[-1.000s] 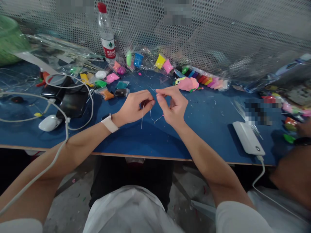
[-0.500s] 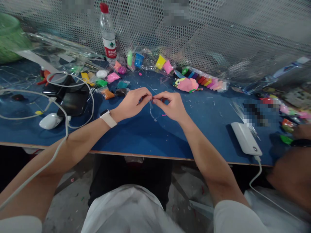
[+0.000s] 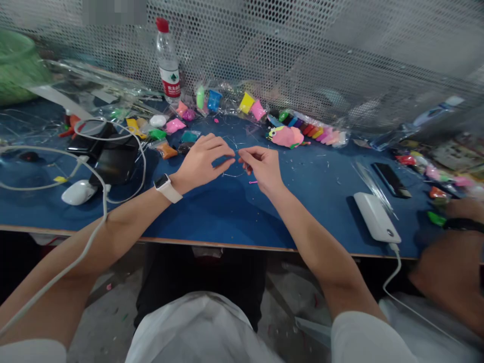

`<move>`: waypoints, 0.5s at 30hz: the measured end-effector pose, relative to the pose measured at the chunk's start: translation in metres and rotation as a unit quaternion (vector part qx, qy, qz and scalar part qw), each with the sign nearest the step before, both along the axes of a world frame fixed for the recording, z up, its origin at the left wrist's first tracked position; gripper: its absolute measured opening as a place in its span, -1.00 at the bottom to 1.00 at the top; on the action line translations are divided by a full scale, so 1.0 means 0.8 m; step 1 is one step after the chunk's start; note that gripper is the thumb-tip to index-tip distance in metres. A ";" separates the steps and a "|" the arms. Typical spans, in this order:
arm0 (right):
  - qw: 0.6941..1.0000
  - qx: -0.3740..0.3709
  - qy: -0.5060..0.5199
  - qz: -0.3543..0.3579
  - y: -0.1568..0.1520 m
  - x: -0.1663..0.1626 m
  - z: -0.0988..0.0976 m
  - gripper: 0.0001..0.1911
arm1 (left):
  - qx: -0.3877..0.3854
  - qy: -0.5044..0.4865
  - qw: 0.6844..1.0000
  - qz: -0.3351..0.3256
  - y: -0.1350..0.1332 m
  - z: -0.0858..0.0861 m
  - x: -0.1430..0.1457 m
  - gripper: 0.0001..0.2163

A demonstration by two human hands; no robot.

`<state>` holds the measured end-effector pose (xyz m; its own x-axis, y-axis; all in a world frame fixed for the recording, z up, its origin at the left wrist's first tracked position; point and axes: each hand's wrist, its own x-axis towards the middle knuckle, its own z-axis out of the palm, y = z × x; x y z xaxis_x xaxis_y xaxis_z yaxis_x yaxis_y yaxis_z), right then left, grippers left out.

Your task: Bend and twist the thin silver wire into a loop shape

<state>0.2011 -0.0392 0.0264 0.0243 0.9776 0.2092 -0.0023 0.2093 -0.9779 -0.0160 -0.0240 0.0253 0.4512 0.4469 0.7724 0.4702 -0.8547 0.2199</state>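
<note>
My left hand (image 3: 206,159), with a watch (image 3: 166,187) on its wrist, hovers over the blue table with its fingertips slightly apart and nothing visible between them. Right beside it, my right hand (image 3: 262,166) has thumb and forefinger pinched together; whatever they hold is too small to make out. A thin clear strand (image 3: 234,175) shows below the fingertips. Close under my right hand lies a small pink stick with a looped end (image 3: 253,182). Behind it rests a pink clay figure (image 3: 286,136) with a yellow-green head and an eye.
Bagged coloured clay (image 3: 215,101) lines the back, beside a water bottle (image 3: 169,70). At left are a black device (image 3: 117,159), a white mouse-shaped object (image 3: 78,192) and a looping cable. A white power bank (image 3: 377,218), a phone (image 3: 391,180) and another person's arm (image 3: 454,262) are at right.
My fingertips have parted: the left thumb and forefinger have loosened, and the right hand has turned slightly. The clear strand hangs differently. The view has shifted a little.
</note>
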 end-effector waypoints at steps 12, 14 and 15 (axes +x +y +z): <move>1.000 -0.010 -0.013 0.025 -0.006 -0.013 0.000 -0.52 | 0.045 0.058 0.996 0.044 0.007 -0.011 0.002 -0.76; 1.000 0.003 -0.017 0.023 -0.005 -0.012 -0.002 -0.54 | 0.026 0.050 0.998 0.039 0.005 -0.013 0.006 -0.75; 0.999 0.015 -0.022 0.022 -0.004 -0.012 -0.004 -0.56 | 0.013 0.044 0.998 0.044 0.003 -0.014 0.007 -0.74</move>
